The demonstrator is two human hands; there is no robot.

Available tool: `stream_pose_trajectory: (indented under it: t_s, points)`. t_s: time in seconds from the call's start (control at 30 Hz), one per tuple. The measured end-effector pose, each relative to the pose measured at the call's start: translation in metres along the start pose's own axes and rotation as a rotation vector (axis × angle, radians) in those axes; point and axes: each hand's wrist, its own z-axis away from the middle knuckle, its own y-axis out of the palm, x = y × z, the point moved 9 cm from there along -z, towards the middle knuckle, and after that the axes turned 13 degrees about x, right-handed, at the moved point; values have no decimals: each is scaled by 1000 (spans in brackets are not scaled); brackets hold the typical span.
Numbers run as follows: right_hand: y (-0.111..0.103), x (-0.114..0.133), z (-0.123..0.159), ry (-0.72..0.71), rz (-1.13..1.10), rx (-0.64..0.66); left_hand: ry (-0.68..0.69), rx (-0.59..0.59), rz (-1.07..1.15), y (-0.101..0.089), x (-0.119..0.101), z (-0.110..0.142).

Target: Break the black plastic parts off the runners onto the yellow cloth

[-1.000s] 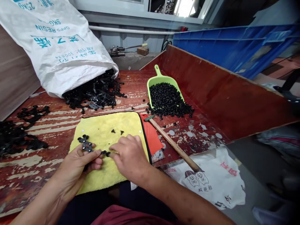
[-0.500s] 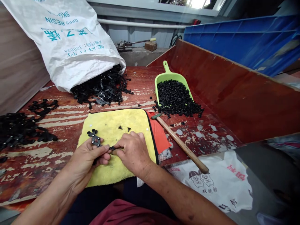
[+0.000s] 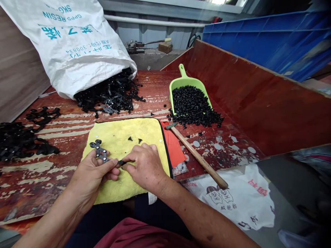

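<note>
My left hand [image 3: 99,170] is closed on a black jointed plastic linkage [image 3: 99,150], whose crossed arms with round ends and silvery rivets stick up past the fingers. At the other end of that linkage, the thumb and index finger of my right hand [image 3: 144,167] pinch around a round black end with a hole. Whether the right fingers also hold a small peg is hidden. Both hands are over a yellow cloth [image 3: 121,132]. Two small black pegs [image 3: 134,139] lie on the cloth just beyond my right hand.
A green dustpan [image 3: 182,82] heaped with black pegs stands beyond a hammer [image 3: 199,156] at the right. More linkages spill from a white sack [image 3: 85,51], with another pile [image 3: 18,141] at the left. A wooden board [image 3: 245,93] walls the right side.
The view has shifted slightly. The linkage's crossed arms have tilted a little to the left in my left hand, while my right fingers stay at its near end.
</note>
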Motion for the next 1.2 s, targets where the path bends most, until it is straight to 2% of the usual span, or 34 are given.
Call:
stream_pose_trajectory:
  t_s: [0.13, 0.23, 0.27, 0.3, 0.37, 0.43, 0.5, 0.6, 0.7, 0.8, 0.87, 0.97, 1.1, 1.2]
  points:
    - [-9, 2, 5, -52, -11, 14, 50, -9, -60, 2, -4, 1]
    - [-48, -14, 22, -58, 57, -68, 63, -16, -58, 4, -6, 2]
    - [-66, -28, 31, 1, 140, -124, 66, -10, -55, 4, -6, 2]
    - [-84, -47, 41, 122, 266, -167, 67, -3, -55, 5, -6, 1]
    - [-108, -91, 60, 391, 505, -142, 65, 13, -59, 4, -4, 0]
    - [-111, -131, 75, 526, 543, 9, 62, 26, -64, 4, -3, -1]
    - [-106, -159, 86, 566, 438, 122, 65, 33, -62, 3, -2, -1]
    - [-101, -175, 97, 567, 184, 145, 74, 35, -59, 4, -1, -1]
    - [-99, -156, 105, 486, -26, 103, 81, 39, -60, 4, 0, -2]
    - [-90, -107, 106, 257, -115, 87, 98, 45, -63, 4, 0, -2]
    - [-74, -74, 105, 119, -150, 146, 98, 48, -62, 4, 1, -2]
    - [-56, -42, 103, 3, -112, 140, 94, 58, -60, 5, 2, -4]
    - [-51, -24, 98, -79, 31, 8, 103, 89, -60, 6, 1, -4]
    - [-38, -27, 92, -45, 129, 92, 104, 98, -55, 6, 2, -4]
